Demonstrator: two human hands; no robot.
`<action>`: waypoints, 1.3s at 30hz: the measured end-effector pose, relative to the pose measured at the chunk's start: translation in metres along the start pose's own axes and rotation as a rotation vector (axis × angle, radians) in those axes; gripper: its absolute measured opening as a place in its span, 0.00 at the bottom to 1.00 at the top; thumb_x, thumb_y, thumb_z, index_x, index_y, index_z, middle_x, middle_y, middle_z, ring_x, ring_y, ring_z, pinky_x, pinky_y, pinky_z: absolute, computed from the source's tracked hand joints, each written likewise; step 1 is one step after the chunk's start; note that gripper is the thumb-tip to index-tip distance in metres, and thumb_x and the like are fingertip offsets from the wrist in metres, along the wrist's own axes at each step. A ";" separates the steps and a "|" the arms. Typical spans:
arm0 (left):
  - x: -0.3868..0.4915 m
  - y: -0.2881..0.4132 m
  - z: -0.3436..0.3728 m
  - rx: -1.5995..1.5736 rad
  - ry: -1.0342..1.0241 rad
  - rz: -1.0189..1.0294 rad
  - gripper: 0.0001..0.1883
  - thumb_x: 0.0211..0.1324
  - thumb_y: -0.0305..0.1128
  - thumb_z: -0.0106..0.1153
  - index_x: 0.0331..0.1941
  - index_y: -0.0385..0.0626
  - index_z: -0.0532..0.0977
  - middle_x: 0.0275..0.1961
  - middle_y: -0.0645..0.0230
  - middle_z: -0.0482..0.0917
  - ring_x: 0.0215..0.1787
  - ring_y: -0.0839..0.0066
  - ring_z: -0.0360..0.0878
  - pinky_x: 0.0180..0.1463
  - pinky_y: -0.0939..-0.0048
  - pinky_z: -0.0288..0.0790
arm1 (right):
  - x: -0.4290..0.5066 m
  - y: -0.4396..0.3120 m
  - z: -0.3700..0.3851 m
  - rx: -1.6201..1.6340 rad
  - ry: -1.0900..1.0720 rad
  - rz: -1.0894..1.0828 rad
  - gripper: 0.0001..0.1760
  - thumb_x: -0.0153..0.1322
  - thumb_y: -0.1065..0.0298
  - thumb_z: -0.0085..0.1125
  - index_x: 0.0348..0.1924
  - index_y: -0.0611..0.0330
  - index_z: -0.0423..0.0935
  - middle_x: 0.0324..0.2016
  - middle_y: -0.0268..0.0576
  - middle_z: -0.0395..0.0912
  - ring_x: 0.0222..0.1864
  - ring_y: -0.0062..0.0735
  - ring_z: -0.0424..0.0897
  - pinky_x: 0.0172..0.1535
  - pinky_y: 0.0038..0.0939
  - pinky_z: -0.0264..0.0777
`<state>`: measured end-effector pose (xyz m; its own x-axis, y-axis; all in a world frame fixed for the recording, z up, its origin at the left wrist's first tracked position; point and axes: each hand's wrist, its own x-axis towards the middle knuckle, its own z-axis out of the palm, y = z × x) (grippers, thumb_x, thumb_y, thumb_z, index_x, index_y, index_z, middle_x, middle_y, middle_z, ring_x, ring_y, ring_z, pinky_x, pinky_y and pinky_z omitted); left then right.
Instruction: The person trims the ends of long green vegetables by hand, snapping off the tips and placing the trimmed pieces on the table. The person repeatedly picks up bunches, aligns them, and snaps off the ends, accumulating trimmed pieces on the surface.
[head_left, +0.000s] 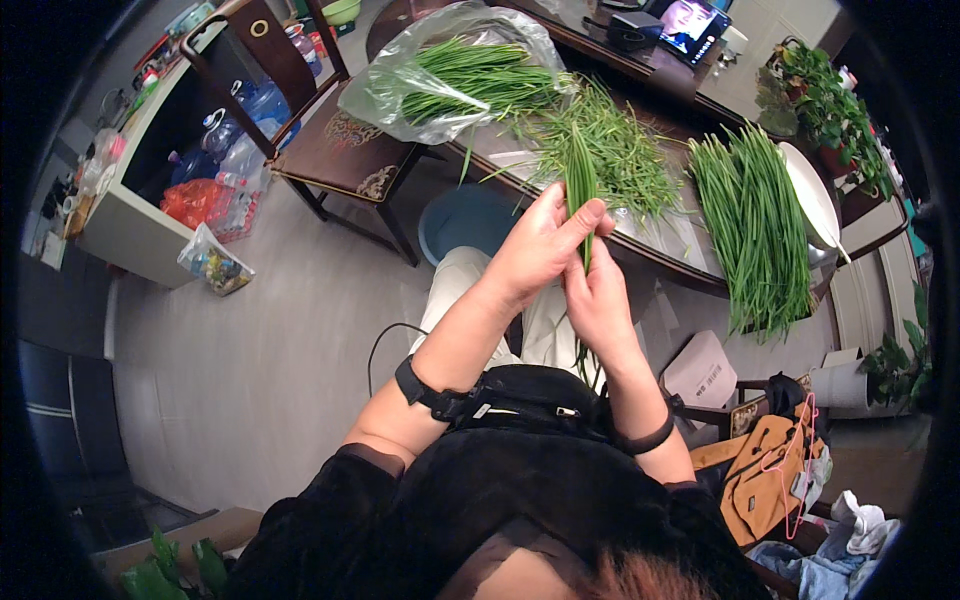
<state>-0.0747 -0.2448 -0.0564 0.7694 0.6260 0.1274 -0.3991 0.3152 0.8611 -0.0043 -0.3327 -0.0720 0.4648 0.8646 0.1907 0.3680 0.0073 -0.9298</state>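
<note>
Both my hands meet around a small bunch of green garlic chives (580, 169), held upright over my lap at the table's near edge. My left hand (538, 244) grips it from the left, thumb across the stalks. Lower down, my right hand (602, 300) closes on the same bunch, and the long ends hang below it. Behind the bunch lies a loose heap of chive scraps (626, 154) on clear plastic. A clear plastic bag (375, 97) with more chives (472, 79) is at the left. On the right rests a large, neatly aligned pile of chives (750, 232).
A blue basin (469, 221) stands on the floor below the table edge (637, 251). A wooden chair (352, 157) is at the left. Beside the right pile is a white oval dish (810, 195). A lit phone or tablet (690, 26) and potted plants (832, 120) are farther back.
</note>
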 end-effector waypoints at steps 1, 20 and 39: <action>-0.001 -0.001 0.000 0.000 0.028 0.015 0.18 0.66 0.41 0.52 0.51 0.41 0.67 0.36 0.68 0.78 0.40 0.80 0.76 0.49 0.75 0.69 | -0.003 0.001 0.004 -0.125 0.039 -0.067 0.15 0.74 0.69 0.49 0.50 0.68 0.68 0.32 0.49 0.78 0.32 0.35 0.79 0.37 0.28 0.71; -0.027 0.014 -0.008 -0.285 -0.251 -0.325 0.09 0.65 0.36 0.49 0.41 0.42 0.69 0.24 0.76 0.68 0.18 0.88 0.63 0.24 0.75 0.76 | 0.033 -0.024 -0.037 0.645 -0.234 0.116 0.17 0.74 0.66 0.52 0.52 0.66 0.70 0.37 0.40 0.79 0.32 0.22 0.79 0.34 0.22 0.74; -0.027 0.008 -0.001 -0.096 0.079 -0.177 0.13 0.68 0.41 0.45 0.45 0.44 0.70 0.24 0.74 0.71 0.14 0.90 0.58 0.15 0.86 0.57 | 0.042 -0.009 -0.045 0.461 0.084 -0.002 0.11 0.72 0.63 0.58 0.35 0.63 0.78 0.24 0.30 0.76 0.21 0.12 0.68 0.25 0.16 0.63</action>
<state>-0.0996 -0.2584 -0.0538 0.7915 0.6078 -0.0639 -0.3098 0.4891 0.8153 0.0479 -0.3186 -0.0416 0.5349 0.8210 0.1997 -0.0182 0.2475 -0.9687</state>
